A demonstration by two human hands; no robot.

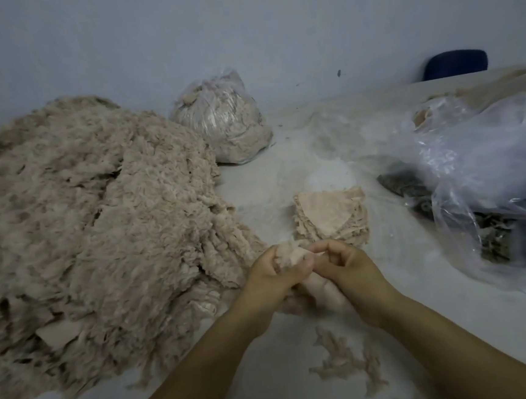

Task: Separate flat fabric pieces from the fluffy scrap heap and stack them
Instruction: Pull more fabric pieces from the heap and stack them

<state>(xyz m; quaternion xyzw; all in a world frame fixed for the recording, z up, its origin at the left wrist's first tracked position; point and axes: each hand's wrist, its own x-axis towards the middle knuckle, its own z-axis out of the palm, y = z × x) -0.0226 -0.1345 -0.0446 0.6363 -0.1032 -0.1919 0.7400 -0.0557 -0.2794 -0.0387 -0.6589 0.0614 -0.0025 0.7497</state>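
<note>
Forearms: two bare forearms enter from 6 o'clock and converge toward the centre of the view, above the pale table (284,172).
Loose tuft: a small strand of fluffy scrap (349,360) lies on the table between the forearms, at 6 o'clock, apart from both.
Left hand: the left hand (275,277) is curled, fingers bent inward, thumb and fingertips pinching the near-left side of a fabric piece (292,255).
Right hand: the right hand (347,271) is likewise curled, its fingertips closed on the right side of the same piece; the two hands touch at the thumbs.
Fabric piece: pale pink, with a fluffy fringe along its upper edge; its lower part hangs below the hands and is blurred.
Stack: a stack of flat pieces (331,217) sits on the table at 12 o'clock from the hands, just beyond them, pink faces upward, edges frayed.
Scrap heap: a large beige fluffy heap (92,230) fills the 9 o'clock side, its near edge just beside the left hand; one flat pink piece (58,333) shows in its lower part.
Far bag: a clear plastic bag of scrap (223,123) stands at 12 o'clock, behind the heap.
Right bags: crumpled clear plastic bags (490,163) lie at 3 o'clock, holding dark material that cannot be identified.
Chair: a dark blue chair back (455,64) shows at 2 o'clock beyond the table.
</note>
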